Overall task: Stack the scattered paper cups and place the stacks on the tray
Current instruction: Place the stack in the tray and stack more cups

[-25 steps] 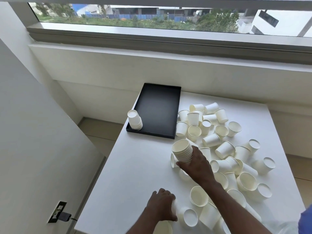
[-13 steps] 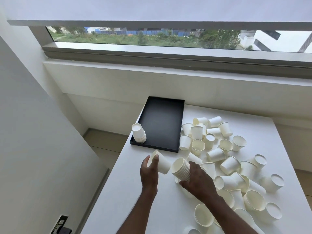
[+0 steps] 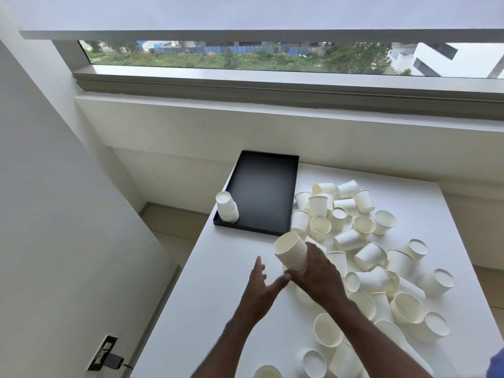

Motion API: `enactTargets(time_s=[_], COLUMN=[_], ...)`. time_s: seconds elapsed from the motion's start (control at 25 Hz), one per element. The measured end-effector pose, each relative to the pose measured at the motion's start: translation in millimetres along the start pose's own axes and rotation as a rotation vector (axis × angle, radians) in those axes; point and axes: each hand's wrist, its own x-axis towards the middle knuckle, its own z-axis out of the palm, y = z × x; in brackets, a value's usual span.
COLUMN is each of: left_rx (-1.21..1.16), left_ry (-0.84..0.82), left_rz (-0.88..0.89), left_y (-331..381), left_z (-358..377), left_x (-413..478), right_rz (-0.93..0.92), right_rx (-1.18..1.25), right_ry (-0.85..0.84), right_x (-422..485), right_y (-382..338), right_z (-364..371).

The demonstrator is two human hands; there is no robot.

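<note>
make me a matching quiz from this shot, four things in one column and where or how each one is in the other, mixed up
Things
1. black tray
2. upside-down stack
3. tilted stack
4. left hand

Places or states
A. gripped by the right hand
B. open, holding nothing
C. on the far left corner of the table
D. in the tray's near left corner

Pairs: 1-C, 2-D, 3-A, 4-B
</note>
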Motion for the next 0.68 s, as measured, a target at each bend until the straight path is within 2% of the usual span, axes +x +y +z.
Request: enactTargets(time_s=[0.16,0.24,0.36,0.44,0.52,0.68], left_rx=[0.635,0.79,0.879,0.847,0.692,0.079], left_ry=[-0.27,-0.342,-0.294,-0.214,-0.112,0.093], left_rz=[-0.257,-0.277,-0.204,-0.146,-0.139,-0.112], left_y=[-62,-89,-116,-122,-117,-68], left_z=[-4,3,11,8,-4,-50], left_x=[-30,-44,-57,-59,-52,-28], right_rz=[0.083,0.111,0.146,0.151,0.171,0.147], right_rx=[0.034,0.031,0.038,0.027,0.025,-0.078], right_ry=[0.011,0.032,0.07,0.088,0.08,0.018], right_x=[-9,-19,-37,-48,-57,-71], right_y=[-4,-5,-9,-10,-10,-9], right_z=[-2,0,5,7,8,9])
